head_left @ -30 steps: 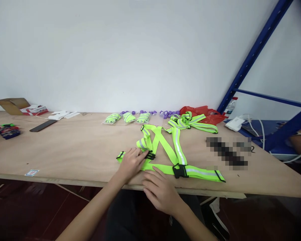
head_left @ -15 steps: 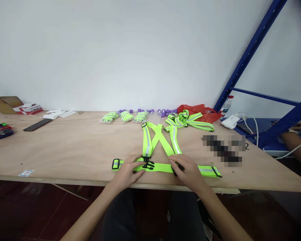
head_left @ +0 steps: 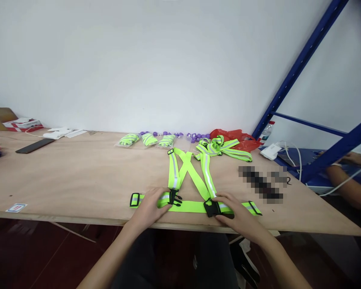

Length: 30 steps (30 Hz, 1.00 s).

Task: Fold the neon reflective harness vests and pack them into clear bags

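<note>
A neon-yellow reflective harness (head_left: 189, 176) lies spread flat on the wooden table (head_left: 78, 176), its waist strap running along the near edge. My left hand (head_left: 149, 205) rests on the left part of that strap, fingers closed over it beside a small black adjuster (head_left: 173, 197). My right hand (head_left: 234, 212) pinches the strap at the black buckle (head_left: 213, 207). The two shoulder straps cross in an X farther back.
Three folded packed harnesses (head_left: 147, 140) and several purple caps (head_left: 180, 135) line the back, beside a loose harness (head_left: 221, 147) and a red bag (head_left: 234, 135). A phone (head_left: 34, 146) and boxes lie far left. Another person's arm (head_left: 345, 182) is at the right by blue shelving (head_left: 307, 56).
Both hands slid the waist strap flat along the table's near edge. My right hand moved from under the strap out to the black buckle. The shoulder straps straightened.
</note>
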Available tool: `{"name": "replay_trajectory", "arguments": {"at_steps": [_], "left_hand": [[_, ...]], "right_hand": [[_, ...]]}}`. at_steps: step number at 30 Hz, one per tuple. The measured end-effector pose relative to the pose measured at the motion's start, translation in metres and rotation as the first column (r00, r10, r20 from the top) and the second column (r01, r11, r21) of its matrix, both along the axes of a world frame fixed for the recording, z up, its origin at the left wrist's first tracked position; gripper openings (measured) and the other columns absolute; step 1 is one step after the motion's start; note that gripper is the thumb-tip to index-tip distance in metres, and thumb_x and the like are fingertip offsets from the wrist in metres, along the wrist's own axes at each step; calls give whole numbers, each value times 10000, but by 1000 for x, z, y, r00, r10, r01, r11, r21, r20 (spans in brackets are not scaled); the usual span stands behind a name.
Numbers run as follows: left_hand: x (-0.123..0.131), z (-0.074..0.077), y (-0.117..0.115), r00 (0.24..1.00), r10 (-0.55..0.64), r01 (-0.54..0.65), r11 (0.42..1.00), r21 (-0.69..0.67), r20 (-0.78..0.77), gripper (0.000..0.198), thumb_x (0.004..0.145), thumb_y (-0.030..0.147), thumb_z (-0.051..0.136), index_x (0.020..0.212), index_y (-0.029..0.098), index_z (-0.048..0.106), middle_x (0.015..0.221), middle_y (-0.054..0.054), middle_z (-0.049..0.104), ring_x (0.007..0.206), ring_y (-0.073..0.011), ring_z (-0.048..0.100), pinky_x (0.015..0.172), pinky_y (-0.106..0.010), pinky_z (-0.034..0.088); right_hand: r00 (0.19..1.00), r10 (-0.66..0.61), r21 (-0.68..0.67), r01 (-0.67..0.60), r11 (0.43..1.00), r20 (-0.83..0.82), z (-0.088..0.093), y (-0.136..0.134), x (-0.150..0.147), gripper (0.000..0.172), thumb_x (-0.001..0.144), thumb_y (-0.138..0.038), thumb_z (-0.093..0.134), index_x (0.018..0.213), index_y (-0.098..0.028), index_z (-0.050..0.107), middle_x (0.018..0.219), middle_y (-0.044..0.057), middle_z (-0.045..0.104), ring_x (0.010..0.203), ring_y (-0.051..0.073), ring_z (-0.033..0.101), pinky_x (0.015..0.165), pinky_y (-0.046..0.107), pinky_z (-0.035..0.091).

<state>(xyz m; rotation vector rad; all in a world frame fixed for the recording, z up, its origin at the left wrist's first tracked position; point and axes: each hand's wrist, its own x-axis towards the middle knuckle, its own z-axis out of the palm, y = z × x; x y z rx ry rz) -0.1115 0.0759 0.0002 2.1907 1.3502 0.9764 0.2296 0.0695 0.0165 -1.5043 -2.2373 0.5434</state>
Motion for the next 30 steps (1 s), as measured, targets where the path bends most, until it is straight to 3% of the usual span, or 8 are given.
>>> {"name": "replay_trajectory", "arguments": {"at_steps": [3,8,15,21,30], "left_hand": [[2,2,1,1000,-3,3,1000,-2,-11,465,837,228,700,1284,277,580,1251,-77,666,1149,-286,615,963,-408,493],[6,6,-2,999,-21,23,999,39,-31,368,856,257,701,1213,272,615,1229,-63,674,1132,-270,616,961,-404,495],[24,3,-27,996,89,-82,975,208,-23,275,889,352,687,1137,234,666,1135,-91,701,1065,-286,617,904,-446,501],[34,-5,-33,997,64,-58,990,129,-45,288,899,339,681,1169,243,654,1197,-89,682,1112,-284,612,920,-439,521],[25,10,-13,992,-80,84,996,37,-93,314,871,308,712,1175,260,649,1293,-72,649,1189,-276,599,997,-426,499]], "right_hand": [[1000,-10,4,11,1000,-23,-6,3,2,375,840,-330,615,1212,-289,635,1362,71,543,1281,270,538,1047,394,469],[996,-68,-17,68,998,-59,-11,7,3,561,840,-407,622,1372,-254,523,1427,103,533,1330,300,497,1101,448,424],[986,-119,39,124,992,-116,-24,8,0,666,822,-476,646,1426,-251,480,1458,107,531,1336,329,495,1092,485,432],[975,-141,82,156,984,-171,-30,7,1,580,821,-459,662,1359,-272,554,1354,94,617,1257,323,558,1028,476,485],[985,-62,135,84,987,-161,-23,0,-12,404,838,-464,674,1210,-308,683,1243,78,653,1187,304,589,1011,468,493]]}}
